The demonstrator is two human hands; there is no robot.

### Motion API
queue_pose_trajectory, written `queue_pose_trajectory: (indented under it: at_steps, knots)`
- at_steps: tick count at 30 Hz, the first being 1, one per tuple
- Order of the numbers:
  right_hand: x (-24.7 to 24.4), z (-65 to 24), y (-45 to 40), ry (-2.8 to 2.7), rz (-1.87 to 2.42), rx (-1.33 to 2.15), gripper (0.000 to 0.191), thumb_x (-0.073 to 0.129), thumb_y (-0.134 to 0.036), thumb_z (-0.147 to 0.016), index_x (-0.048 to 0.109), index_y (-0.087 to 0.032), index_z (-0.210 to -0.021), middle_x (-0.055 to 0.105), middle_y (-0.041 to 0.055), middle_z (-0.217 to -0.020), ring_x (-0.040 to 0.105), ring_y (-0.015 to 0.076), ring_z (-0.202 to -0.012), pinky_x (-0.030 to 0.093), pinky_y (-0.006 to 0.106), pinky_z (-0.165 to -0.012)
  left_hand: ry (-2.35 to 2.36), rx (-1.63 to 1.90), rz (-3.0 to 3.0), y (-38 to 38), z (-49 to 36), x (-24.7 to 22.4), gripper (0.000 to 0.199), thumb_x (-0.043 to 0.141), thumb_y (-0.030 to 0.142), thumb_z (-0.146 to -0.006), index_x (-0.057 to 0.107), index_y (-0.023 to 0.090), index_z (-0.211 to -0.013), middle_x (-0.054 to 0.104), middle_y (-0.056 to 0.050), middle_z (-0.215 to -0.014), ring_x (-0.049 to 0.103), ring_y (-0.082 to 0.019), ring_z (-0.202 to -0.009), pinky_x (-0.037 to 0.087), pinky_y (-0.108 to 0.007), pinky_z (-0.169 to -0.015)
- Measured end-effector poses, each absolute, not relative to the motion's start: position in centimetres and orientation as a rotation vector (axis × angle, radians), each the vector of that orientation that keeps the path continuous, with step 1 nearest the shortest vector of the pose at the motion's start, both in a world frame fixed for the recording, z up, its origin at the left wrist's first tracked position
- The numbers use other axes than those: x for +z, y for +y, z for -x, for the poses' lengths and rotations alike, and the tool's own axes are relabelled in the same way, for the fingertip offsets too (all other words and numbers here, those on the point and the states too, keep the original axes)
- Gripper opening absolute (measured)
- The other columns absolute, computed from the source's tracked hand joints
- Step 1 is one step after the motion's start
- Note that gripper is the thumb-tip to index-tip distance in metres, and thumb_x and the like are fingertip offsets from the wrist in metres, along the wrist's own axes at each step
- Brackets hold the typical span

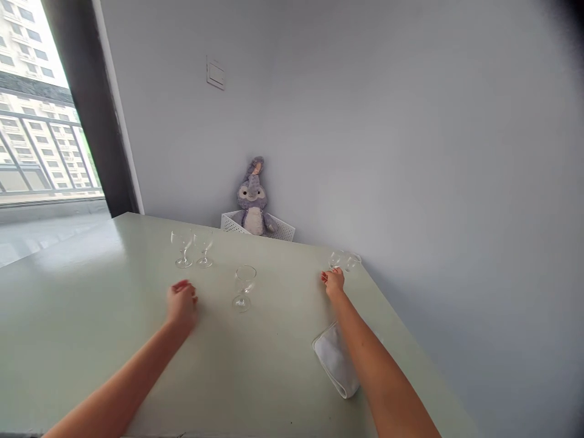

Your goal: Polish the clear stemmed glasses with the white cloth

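On the left of the pale green table stand two clear stemmed glasses side by side. Another stemmed glass stands upright nearer the middle. My left hand, slightly blurred, hovers between these glasses and me, fingers curled and nothing visible in them. At the far right, my right hand has its fingers closed at a clear glass, its lower part hidden behind them. One more clear glass is just beside it. Under my right forearm lies a folded grey cloth.
A plush rabbit sits in a white perforated basket beyond the table's far edge. Grey walls meet behind it, with a light switch. A window with a railing is at the left.
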State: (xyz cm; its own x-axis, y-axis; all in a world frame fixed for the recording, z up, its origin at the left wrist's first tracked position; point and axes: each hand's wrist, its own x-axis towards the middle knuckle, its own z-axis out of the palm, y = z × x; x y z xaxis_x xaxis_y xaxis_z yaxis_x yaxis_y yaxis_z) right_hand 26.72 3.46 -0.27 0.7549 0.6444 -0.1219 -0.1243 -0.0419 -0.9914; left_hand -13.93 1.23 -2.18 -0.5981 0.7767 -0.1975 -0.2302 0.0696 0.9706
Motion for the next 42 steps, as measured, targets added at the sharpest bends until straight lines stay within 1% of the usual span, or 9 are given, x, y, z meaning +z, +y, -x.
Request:
queue_pose_trajectory:
  at_steps: [3, 7, 11, 13, 17, 26, 32, 37, 42]
  knots:
    - [-0.7, -26.6, 4.2, -0.487, 1.491, 0.705, 0.028, 0.055, -0.013, -0.058, 0.044, -0.021, -0.083, 0.049, -0.0062, -0.068, 0.053, 0.0065, -0.051, 0.044, 0.018, -0.046, 1.43, 1.401, -0.745, -1.7, 10.6, -2.0, 0.038, 0.057, 0.009, -0.048, 0.061, 0.022, -0.083, 0.062, -0.004, -0.09, 0.053, -0.011, -0.055, 0.038, -0.022, -0.045]
    - [-1.3, -24.4, 4.2, -0.564, 1.512, 0.761, 0.022, 0.06, -0.02, -0.06, 0.048, -0.019, -0.078, 0.05, -0.0064, -0.06, 0.05, 0.0066, -0.045, 0.04, 0.018, -0.042, 1.241, 1.034, -1.146, -2.9, 7.4, -0.8, 0.055, 0.061, 0.019, -0.054, 0.054, 0.029, -0.108, 0.056, -0.007, -0.114, 0.054, -0.01, -0.056, 0.036, -0.022, -0.043]
    - [-1.4, -20.9, 3.1, -0.699, 1.507, 0.861, 0.022, 0.062, -0.024, -0.059, 0.052, -0.017, -0.077, 0.054, -0.0037, -0.064, 0.049, 0.0064, -0.045, 0.038, 0.018, -0.04, 1.294, 0.932, -1.231, -1.6, 5.9, -0.3, 0.038, 0.062, 0.026, -0.057, 0.06, 0.021, -0.095, 0.062, -0.004, -0.076, 0.049, -0.01, -0.047, 0.033, -0.021, -0.041]
    - [-1.4, -19.3, 2.2, -0.779, 1.489, 0.929, 0.023, 0.062, -0.025, -0.058, 0.054, -0.016, -0.078, 0.057, -0.0016, -0.068, 0.051, 0.0069, -0.047, 0.039, 0.018, -0.041, 1.339, 0.943, -1.234, -0.8, 6.2, -0.6, 0.029, 0.062, 0.028, -0.057, 0.061, 0.019, -0.084, 0.055, 0.0, -0.059, 0.047, -0.01, -0.046, 0.031, -0.022, -0.041]
    - [-1.3, -16.9, 0.2, -0.933, 1.44, 1.062, 0.025, 0.06, -0.025, -0.059, 0.057, -0.014, -0.081, 0.059, 0.0014, -0.076, 0.052, 0.0076, -0.05, 0.041, 0.019, -0.042, 1.452, 1.046, -1.201, 0.8, 9.1, -1.3, 0.029, 0.063, 0.028, -0.055, 0.06, 0.018, -0.082, 0.05, 0.003, -0.052, 0.046, -0.011, -0.045, 0.03, -0.022, -0.042]
    - [-1.3, -12.8, -2.1, -1.157, 1.425, 1.177, 0.024, 0.06, -0.025, -0.062, 0.059, -0.016, -0.085, 0.061, 0.0053, -0.087, 0.053, 0.0091, -0.054, 0.042, 0.02, -0.043, 1.658, 1.335, -1.017, 5.3, 17.7, -0.8, 0.034, 0.063, 0.03, -0.054, 0.057, 0.018, -0.086, 0.054, 0.001, -0.063, 0.047, -0.011, -0.05, 0.035, -0.024, -0.046]
    - [-1.7, -10.2, -2.0, -1.262, 1.446, 1.16, 0.025, 0.061, -0.026, -0.064, 0.06, -0.017, -0.086, 0.06, 0.0029, -0.078, 0.053, 0.0106, -0.058, 0.043, 0.02, -0.045, 1.649, 1.472, -0.947, 6.8, 20.1, -1.4, 0.034, 0.064, 0.03, -0.053, 0.06, 0.017, -0.084, 0.056, -0.001, -0.067, 0.047, -0.011, -0.053, 0.037, -0.024, -0.048]
    - [-1.5, -6.6, -1.2, -1.313, 1.438, 1.168, 0.023, 0.059, -0.026, -0.066, 0.058, -0.016, -0.087, 0.058, 0.0022, -0.077, 0.054, 0.0108, -0.058, 0.046, 0.022, -0.048, 1.563, 1.55, -0.915, 7.2, 20.5, -2.6, 0.026, 0.058, 0.028, -0.057, 0.061, 0.017, -0.081, 0.057, -0.001, -0.075, 0.051, -0.011, -0.06, 0.04, -0.022, -0.052]
    - [-1.1, -2.2, 0.0, -1.368, 1.389, 1.209, 0.018, 0.055, -0.021, -0.069, 0.058, -0.015, -0.086, 0.055, 0.0015, -0.075, 0.053, 0.0096, -0.056, 0.047, 0.022, -0.049, 1.534, 1.597, -0.88, 7.3, 20.8, -3.3, 0.015, 0.056, 0.025, -0.058, 0.059, 0.017, -0.07, 0.054, -0.001, -0.068, 0.052, -0.012, -0.061, 0.043, -0.023, -0.053]
